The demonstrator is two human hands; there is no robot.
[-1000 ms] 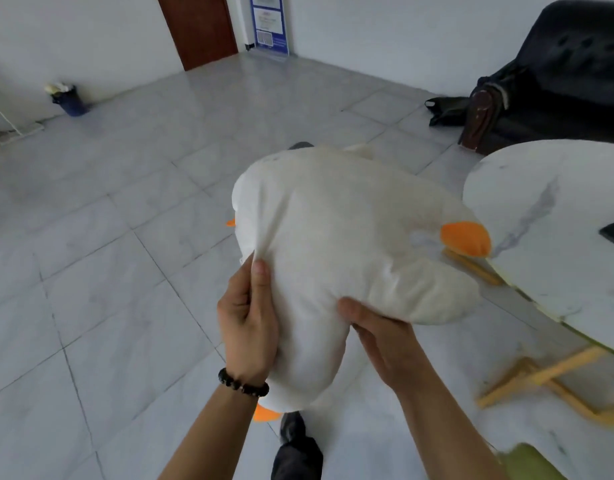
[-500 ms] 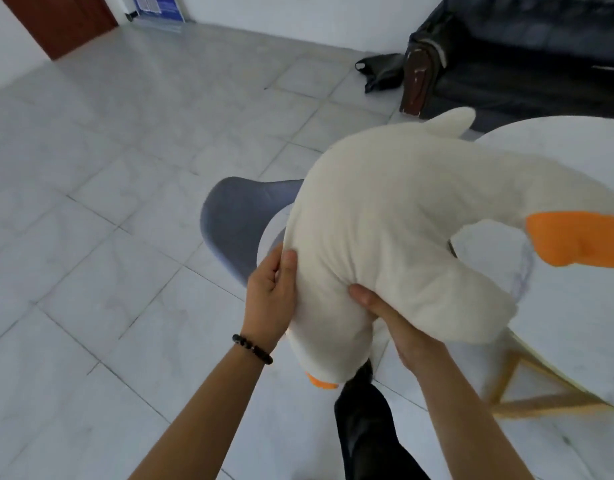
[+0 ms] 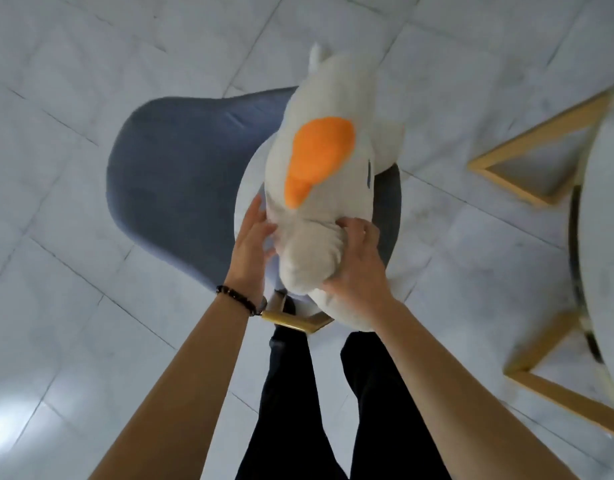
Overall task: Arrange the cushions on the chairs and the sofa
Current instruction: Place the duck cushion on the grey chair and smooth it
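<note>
Cushion: white goose plush [image 3: 333, 209] over blue chair [image 3: 173, 188] seat. Left hand [image 3: 250, 247] and right hand [image 3: 357, 268] fingers clamped on its bunched near end. Likely light, soft, floppy; grip the bulk.

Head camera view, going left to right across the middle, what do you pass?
Bare floor tiles → blue chair → left hand → white duck-shaped cushion → right hand → wooden table legs → white table top.
</note>
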